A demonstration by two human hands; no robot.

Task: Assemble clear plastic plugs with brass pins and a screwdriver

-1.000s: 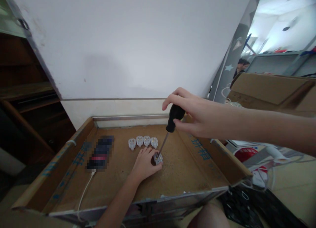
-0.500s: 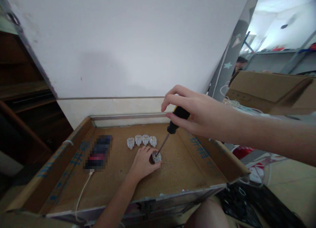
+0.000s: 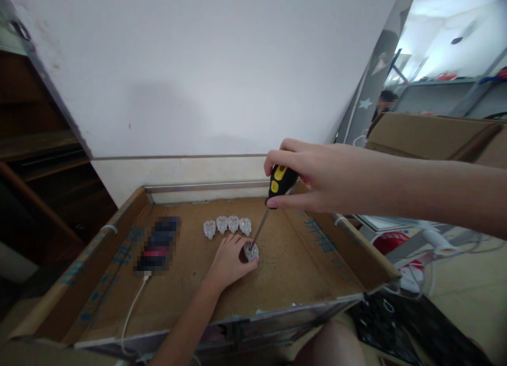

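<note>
My left hand (image 3: 232,263) rests on the cardboard, thumb and fingers closed around a small clear plug-like part (image 3: 252,253) with metal bits on its face. My right hand (image 3: 303,173) grips the black and yellow handle of a screwdriver (image 3: 282,180) from above. The shaft slants down to the left, and its tip meets the top of the held part. Behind my left hand, several similar clear parts (image 3: 227,224) stand in a row, the leftmost slightly apart from the others.
The work surface is a shallow cardboard tray (image 3: 178,302) with raised sides. A blurred-out phone (image 3: 158,244) lies at its left on a white cable (image 3: 130,308). A wall (image 3: 237,81) rises behind. At right are a cardboard box (image 3: 428,136), black plastic (image 3: 388,324) and a distant person (image 3: 385,103).
My right hand has shifted its hold and the screwdriver handle has turned, so yellow patches now face me. My left hand and the part it holds have stayed in place.
</note>
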